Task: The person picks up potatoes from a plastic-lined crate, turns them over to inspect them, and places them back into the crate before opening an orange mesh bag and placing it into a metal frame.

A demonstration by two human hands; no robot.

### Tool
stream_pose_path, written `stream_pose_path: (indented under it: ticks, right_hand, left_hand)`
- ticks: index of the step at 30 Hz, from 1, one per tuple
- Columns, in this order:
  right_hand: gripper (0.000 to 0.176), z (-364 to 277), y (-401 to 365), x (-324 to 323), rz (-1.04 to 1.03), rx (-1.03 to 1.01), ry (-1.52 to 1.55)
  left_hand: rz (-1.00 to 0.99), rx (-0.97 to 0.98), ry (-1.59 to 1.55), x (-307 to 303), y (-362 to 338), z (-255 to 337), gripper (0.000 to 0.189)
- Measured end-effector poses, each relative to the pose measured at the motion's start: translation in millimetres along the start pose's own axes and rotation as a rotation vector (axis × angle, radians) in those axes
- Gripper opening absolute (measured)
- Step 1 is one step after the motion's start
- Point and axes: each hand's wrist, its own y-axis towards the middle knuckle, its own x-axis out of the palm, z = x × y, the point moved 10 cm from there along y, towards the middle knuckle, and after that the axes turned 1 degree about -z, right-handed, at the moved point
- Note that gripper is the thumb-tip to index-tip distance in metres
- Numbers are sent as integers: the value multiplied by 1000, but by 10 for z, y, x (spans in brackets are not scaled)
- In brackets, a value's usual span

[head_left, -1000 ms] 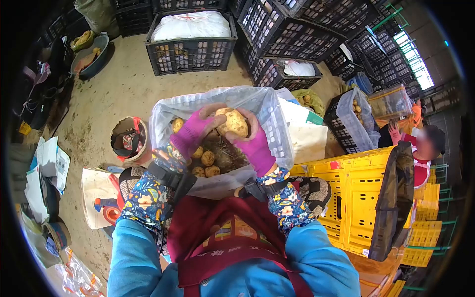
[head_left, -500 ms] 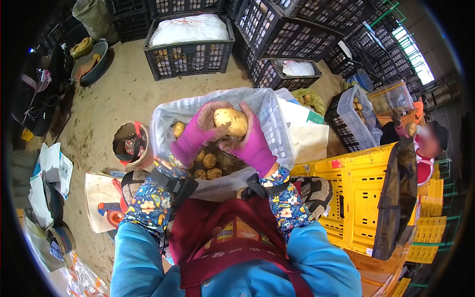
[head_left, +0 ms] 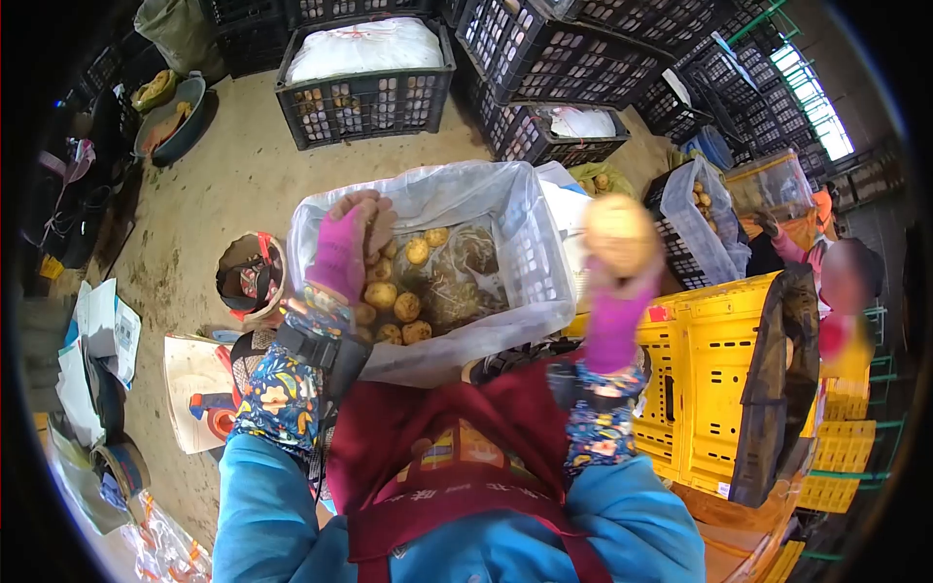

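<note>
My right hand [head_left: 622, 291], in a pink glove and blurred by motion, holds a large potato [head_left: 619, 233] to the right of the plastic-lined crate. The lined crate [head_left: 530, 243] stands in front of me, with several smaller potatoes [head_left: 381, 294] on the left part of its bottom. Over the crate's left side is my left hand [head_left: 352, 238], also pink-gloved, its fingers bent towards the crate; whether anything is under them is hidden.
A yellow crate [head_left: 714, 379] stands at the right. Beyond it a co-worker [head_left: 836, 277] is beside another lined crate [head_left: 695, 209]. Black crates [head_left: 364, 107] stand at the back. A round bag [head_left: 250, 277] and cardboard [head_left: 190, 389] lie at the left.
The large potato has left the space between both hands and moved right in my right hand. My left hand has moved left, off the potato, and more of the crate's inside shows.
</note>
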Motion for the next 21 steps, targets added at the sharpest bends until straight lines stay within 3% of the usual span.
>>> stream_pose_path:
  ticks: [1,2,3,4,5,8,9,11,13,14,15,16,17,18,19,20,21]
  right_hand:
    - [49,-192,127,-524,139,-38,167]
    - [47,-256,267,-1126,251,-159,277]
    - [52,-313,415,-1687,340,-217,648]
    - [60,-382,620,-2072,-28,-215,951]
    - [67,-447,727,-2488,-62,-260,1074]
    - [75,-326,849,-2627,-126,-108,1302]
    - [72,-343,892,-2339,-277,-72,1242]
    - [67,-5,919,-1545,168,50,622]
    - [53,508,677,68,-334,312,437]
    - [51,620,417,834,-523,379,126]
    - [55,1051,111,1544,-860,305,94]
    - [60,1385,-350,2182,-1045,439,186]
    - [62,1674,-783,2729,-1231,400,59]
    - [66,1960,-1127,3154,-1384,120,-288]
    - [70,2591,-1588,3582,-1528,76,-516]
    - [69,2748,-1789,3810,-1591,89,-691]
    - [67,2939,-1941,3936,-1505,23,-767]
  left_hand:
    - [37,19,-23,-65,-65,127,31]
    - [57,40,-57,-130,-93,212,33]
    - [76,62,-92,-188,-124,285,35]
    - [78,62,-100,-213,-168,342,40]
    - [72,86,-94,-208,-225,434,41]
    - [59,142,-95,-284,-285,547,46]
    - [39,158,-108,-304,-295,556,46]
    - [-7,190,-125,-284,-300,606,47]
    - [-54,261,-88,-248,-316,698,47]
    - [-75,296,-68,-234,-319,748,46]
    - [-67,327,-18,-240,-319,796,46]
    - [-58,356,30,-241,-321,834,46]
    - [-50,388,79,-256,-308,855,46]
    - [-45,392,29,-321,-260,820,45]
    - [-1,370,27,-371,-231,804,45]
    - [44,350,24,-378,-221,820,45]
    - [89,329,22,-374,-207,847,45]
